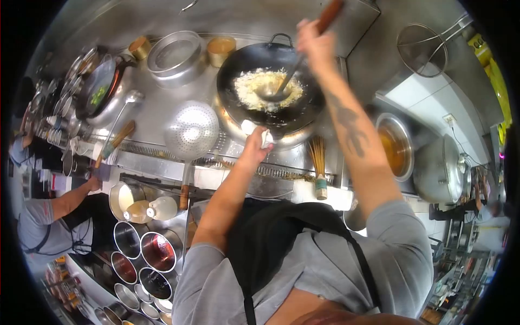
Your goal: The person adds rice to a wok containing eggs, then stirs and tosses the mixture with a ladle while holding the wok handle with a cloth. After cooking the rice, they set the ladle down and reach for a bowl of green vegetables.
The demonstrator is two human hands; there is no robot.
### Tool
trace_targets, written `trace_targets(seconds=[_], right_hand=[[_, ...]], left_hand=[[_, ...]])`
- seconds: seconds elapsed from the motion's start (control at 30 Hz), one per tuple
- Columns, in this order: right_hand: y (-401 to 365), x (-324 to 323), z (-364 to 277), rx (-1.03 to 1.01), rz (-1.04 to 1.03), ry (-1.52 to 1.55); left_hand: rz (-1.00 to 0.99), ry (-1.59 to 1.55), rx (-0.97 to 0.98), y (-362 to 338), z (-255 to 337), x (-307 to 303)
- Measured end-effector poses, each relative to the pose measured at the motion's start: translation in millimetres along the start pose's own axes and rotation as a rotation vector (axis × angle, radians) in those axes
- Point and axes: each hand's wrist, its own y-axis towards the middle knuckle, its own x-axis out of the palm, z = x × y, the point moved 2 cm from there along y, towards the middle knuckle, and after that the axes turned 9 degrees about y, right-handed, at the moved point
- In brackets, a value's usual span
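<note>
A large black wok (233, 70) sits on the stove, holding a pale yellow and white food that looks like rice (249, 89). My left hand (258, 143) is closed on a white cloth (249, 127) at the wok's near rim. Up at the top right, my right hand (314, 40) is wrapped round the wooden handle of a ladle (329, 16). The ladle's bowl rests in the food, near the middle of the wok. My right hand is somewhat blurred.
A perforated strainer (192, 127) lies left of the wok. Bamboo brushes (318, 157) stand near its right front. A pot of orange liquid (395, 146) is at the right. Sauce containers (158, 251) fill the lower left. A co-worker (49, 222) stands at the left.
</note>
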Motion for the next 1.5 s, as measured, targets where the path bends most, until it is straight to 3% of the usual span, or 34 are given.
trace_targets(seconds=[0.03, 0.13, 0.2, 0.27, 0.33, 0.37, 0.47, 0.53, 0.6, 0.67, 0.7, 0.77, 0.83, 0.9, 0.97, 1.03, 1.1, 1.23, 1.33, 1.4, 1.43, 1.5], right_hand=[[-0.5, 3.2, 65.9, 0.234, -0.024, 0.141], [28.4, 10.6, 36.2, 0.165, 0.189, 0.196], [35.6, 15.9, -7.6, 0.010, 0.140, 0.330], [25.3, 16.1, -16.2, -0.026, 0.116, 0.336], [7.6, 29.4, 47.6, 0.192, 0.004, 0.145], [15.0, 26.4, 100.7, 0.221, -0.131, 0.090], [52.1, 35.6, 56.0, 0.152, -0.038, 0.015], [55.2, 29.9, 44.9, 0.062, -0.034, 0.133], [39.1, 26.8, 52.3, 0.032, 0.006, 0.242], [36.6, 33.9, 87.6, 0.289, -0.072, 0.124], [52.3, 37.7, 82.0, 0.256, -0.107, 0.098], [55.8, 35.1, 64.3, 0.189, -0.080, 0.119], [52.8, 37.6, 42.4, 0.074, 0.009, 0.224], [41.0, 40.9, 87.9, 0.172, -0.034, 0.190], [42.6, 44.3, 86.8, 0.278, -0.012, 0.139], [51.7, 42.0, 80.6, 0.179, -0.005, 0.088], [47.9, 46.3, 55.2, 0.086, 0.024, 0.194], [22.5, 59.2, 84.1, 0.243, -0.067, 0.407], [17.8, 61.6, 28.3, 0.236, -0.125, 0.238], [0.5, 58.3, 16.6, 0.347, -0.120, 0.193], [-10.3, 59.1, 16.6, 0.413, -0.111, 0.139], [-19.5, 46.8, 17.9, 0.439, -0.131, 0.068]], left_hand=[[0.040, -0.039, -0.011, -7.7, 2.9, 5.4], [0.050, 0.003, 0.008, -34.8, 3.0, -4.1], [0.082, 0.155, 0.082, -83.3, 9.6, -9.4], [-0.018, 0.279, 0.059, -115.2, -1.9, -41.0], [-0.077, 0.279, -0.027, -123.3, -35.5, -102.6], [0.013, 0.312, -0.072, -144.1, -45.5, -121.9], [0.239, 0.350, -0.218, -190.1, -91.5, -189.6], [0.255, 0.420, -0.222, -199.7, -146.6, -257.5], [0.594, 0.409, -0.339, -229.2, -184.4, -277.2], [0.597, 0.224, 0.030, -274.4, -237.0, -298.1], [0.628, 0.189, 0.065, -288.2, -260.5, -306.8], [0.729, 0.193, -0.062, -306.4, -301.4, -323.6], [0.769, 0.201, -0.184, -315.4, -329.5, -332.7], [0.772, 0.220, -0.260, -321.6, -346.9, -333.6], [0.759, 0.240, -0.289, -316.8, -352.8, -332.3], [0.745, 0.264, -0.303, -311.5, -355.1, -332.7], [0.724, 0.288, -0.301, -298.2, -350.3, -332.4], [0.698, 0.359, -0.299, -273.4, -339.7, -337.0], [0.716, 0.412, -0.311, -255.4, -330.4, -344.2], [0.617, 0.513, -0.182, -263.8, -268.4, -304.0], [0.650, 0.357, -0.276, -249.3, -298.0, -337.1], [0.694, 0.527, -0.232, -237.1, -328.5, -381.6]])
